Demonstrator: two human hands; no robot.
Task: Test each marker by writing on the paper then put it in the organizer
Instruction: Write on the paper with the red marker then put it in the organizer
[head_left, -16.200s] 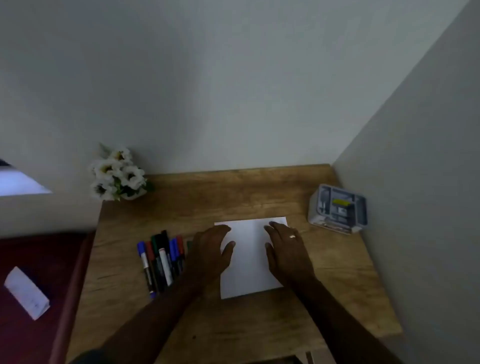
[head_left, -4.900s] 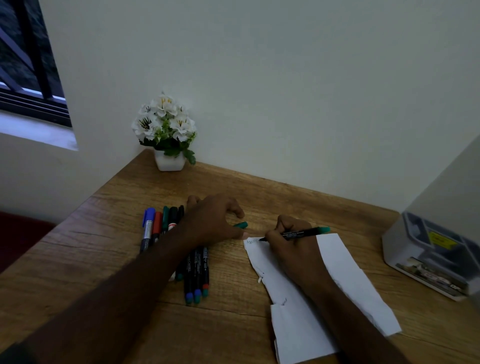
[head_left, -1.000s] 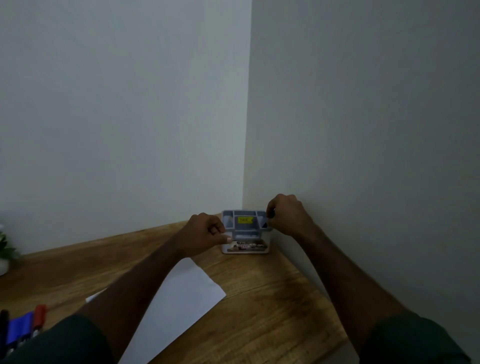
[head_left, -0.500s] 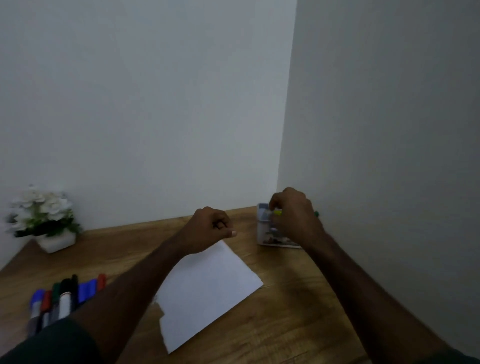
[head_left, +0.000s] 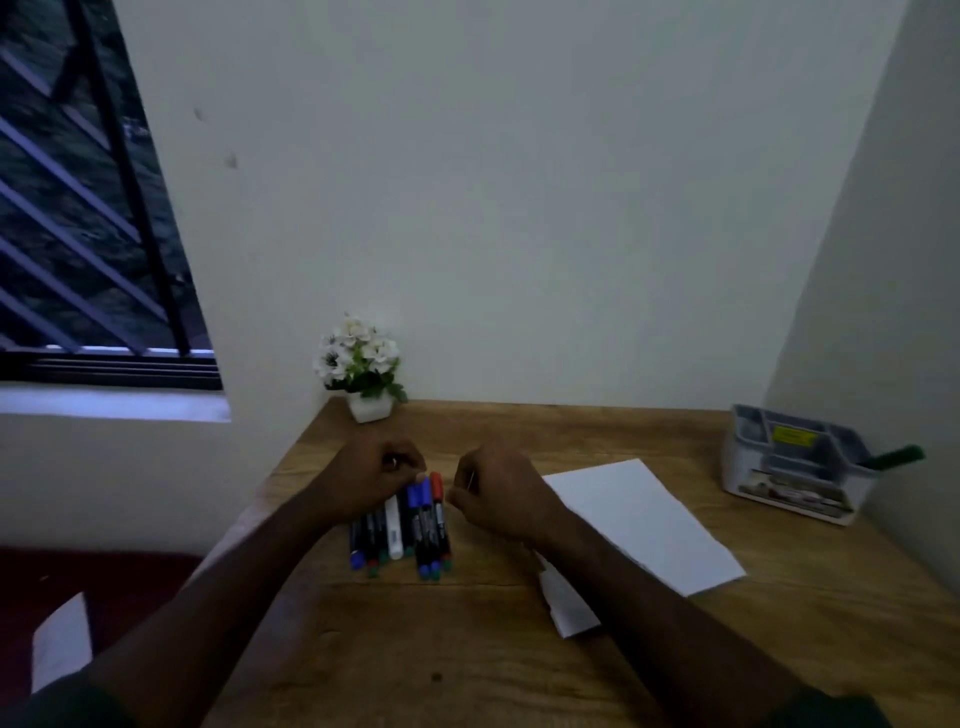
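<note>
While my left hand (head_left: 371, 480) curls over the row of markers (head_left: 410, 525), whether pinching one I cannot tell, my right hand (head_left: 501, 493) hovers curled beside them; paper (head_left: 639, 525) lies right, a green marker (head_left: 891, 457) in the organizer (head_left: 789, 467).

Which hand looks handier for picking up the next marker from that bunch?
Probably the left hand: its fingers lie over the cap ends of the markers, seemingly touching them. The right hand hovers just beside the bunch, curled and empty, nearer the paper, so it suits writing.
</note>
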